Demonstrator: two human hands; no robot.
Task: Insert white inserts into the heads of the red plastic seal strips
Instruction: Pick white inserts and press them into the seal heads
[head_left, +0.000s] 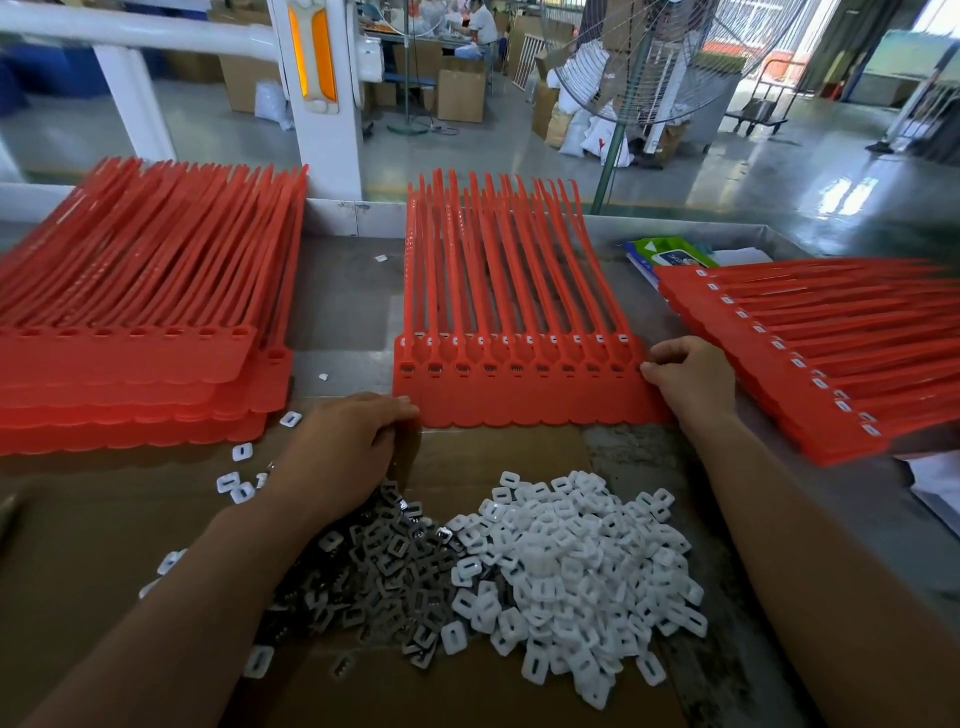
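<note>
In the head view, the middle sheet of red seal strips is lying flat on the bench, just behind the pile of white inserts. The left hand is gripping its left corner with curled fingers. The right hand is pinching its right edge.

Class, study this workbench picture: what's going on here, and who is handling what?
A person holds the middle sheet of red seal strips by its near corners, left hand at one end, right hand at the other. Heaps of white inserts and grey pieces lie on cardboard in front. Neither hand holds an insert. The right stack already shows white inserts in its heads; the left stack shows none.
</note>
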